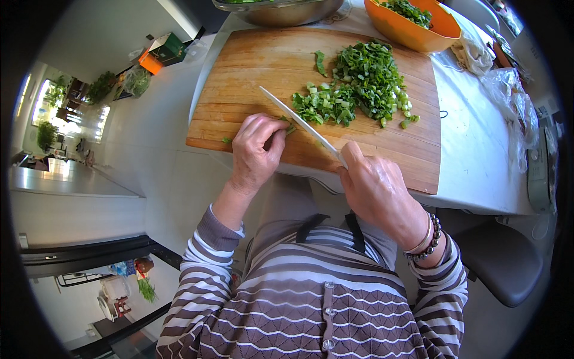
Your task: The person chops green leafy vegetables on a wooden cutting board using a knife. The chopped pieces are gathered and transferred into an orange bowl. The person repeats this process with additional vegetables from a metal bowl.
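Observation:
My right hand grips a kitchen knife, its pale blade slanting up and left over the wooden cutting board. My left hand is at the board's near edge, fingers bent around a short green stalk just left of the blade. Chopped leafy greens lie heaped right of centre, with a smaller pile of cut stems and leaves joined to it, just beyond the blade. A loose leaf piece rests above that pile.
An orange bowl holding chopped greens stands behind the board at right. A metal bowl with greens is at the far edge. Clear plastic bags and a cloth lie on the table's right side. A dark chair seat is at lower right.

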Demonstrator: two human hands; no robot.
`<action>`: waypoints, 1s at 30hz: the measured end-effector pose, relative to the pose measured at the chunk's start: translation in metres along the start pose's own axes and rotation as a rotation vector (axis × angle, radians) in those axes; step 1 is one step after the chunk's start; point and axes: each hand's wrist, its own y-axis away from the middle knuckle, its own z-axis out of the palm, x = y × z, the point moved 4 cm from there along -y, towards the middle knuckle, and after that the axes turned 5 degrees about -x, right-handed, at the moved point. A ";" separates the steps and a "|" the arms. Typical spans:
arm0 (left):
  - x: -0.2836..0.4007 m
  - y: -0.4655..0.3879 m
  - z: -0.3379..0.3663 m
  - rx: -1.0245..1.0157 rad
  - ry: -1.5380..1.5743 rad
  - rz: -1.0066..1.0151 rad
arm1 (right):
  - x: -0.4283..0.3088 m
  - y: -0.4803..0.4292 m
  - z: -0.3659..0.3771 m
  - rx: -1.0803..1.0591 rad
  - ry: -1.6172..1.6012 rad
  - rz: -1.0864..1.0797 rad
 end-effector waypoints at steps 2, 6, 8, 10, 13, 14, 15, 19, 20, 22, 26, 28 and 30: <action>-0.001 0.001 0.000 0.020 0.059 -0.074 | -0.003 0.006 0.000 0.013 -0.037 -0.026; -0.004 0.003 0.001 0.036 0.022 -0.035 | -0.009 0.013 -0.002 -0.038 -0.082 -0.004; -0.004 0.002 0.001 0.017 0.020 -0.049 | -0.008 0.015 0.001 -0.024 -0.075 -0.032; -0.003 0.001 0.001 0.009 0.006 -0.034 | -0.006 0.015 0.004 -0.033 -0.063 -0.038; -0.003 0.000 0.001 -0.004 -0.011 -0.020 | -0.004 0.013 0.010 -0.059 -0.034 -0.026; -0.003 0.000 0.001 -0.009 -0.015 -0.016 | -0.004 0.012 0.012 -0.052 -0.022 -0.026; -0.003 0.000 0.001 -0.010 -0.015 -0.015 | -0.004 0.012 0.013 -0.046 -0.010 -0.028; -0.002 0.000 0.000 -0.011 -0.010 -0.023 | -0.011 0.007 0.014 -0.037 0.051 -0.039; -0.002 0.000 0.000 -0.010 -0.008 -0.028 | -0.013 0.003 0.012 -0.063 0.064 -0.031; -0.002 0.000 0.000 -0.021 -0.010 -0.025 | -0.012 -0.004 0.011 -0.086 0.066 -0.024; -0.002 0.000 0.000 -0.035 -0.010 -0.027 | -0.016 -0.010 0.012 -0.053 0.106 -0.041; -0.002 0.001 0.000 -0.028 -0.012 -0.020 | -0.020 -0.012 0.012 -0.052 0.147 -0.052; -0.001 0.001 -0.001 -0.031 -0.008 -0.023 | -0.022 -0.016 0.010 -0.077 0.164 -0.059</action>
